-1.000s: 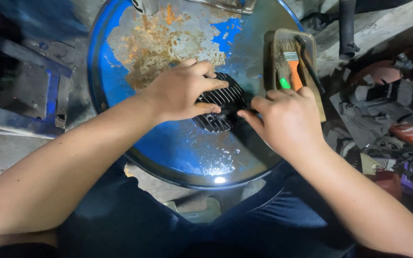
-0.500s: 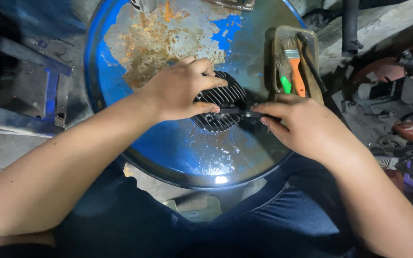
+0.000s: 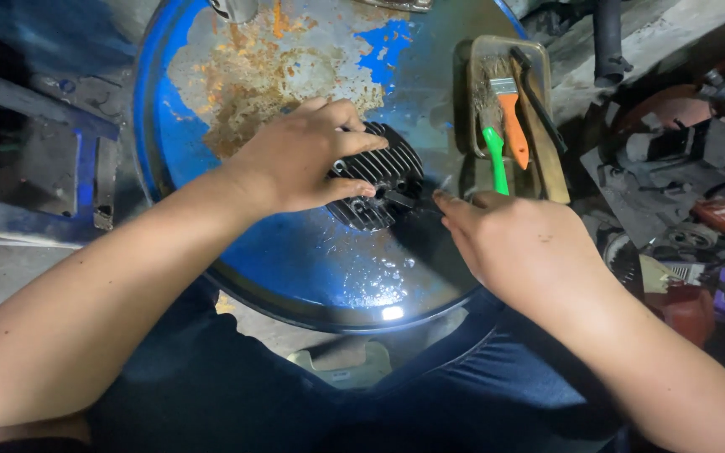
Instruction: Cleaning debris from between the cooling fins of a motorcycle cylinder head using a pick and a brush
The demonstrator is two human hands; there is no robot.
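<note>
2 hands work on the lid of a blue drum (image 3: 211, 101), rusty and wet. Nearest, the right hand (image 3: 518, 243) pinches a thin dark tool (image 3: 404, 200), fingers (image 3: 455, 205) closed on its end, tip against the finned part (image 3: 379, 176). That part sits near the lid's middle: black ribbed metal, likely heavy, stiff and oily, best held across the fins. The left hand (image 3: 304, 159) does so, fingers (image 3: 354, 143) spread over the top, thumb underneath, clamped on. Beyond, a tray (image 3: 476, 92) holds 2 brushes, orange (image 3: 512, 117) and green (image 3: 497, 159).
</note>
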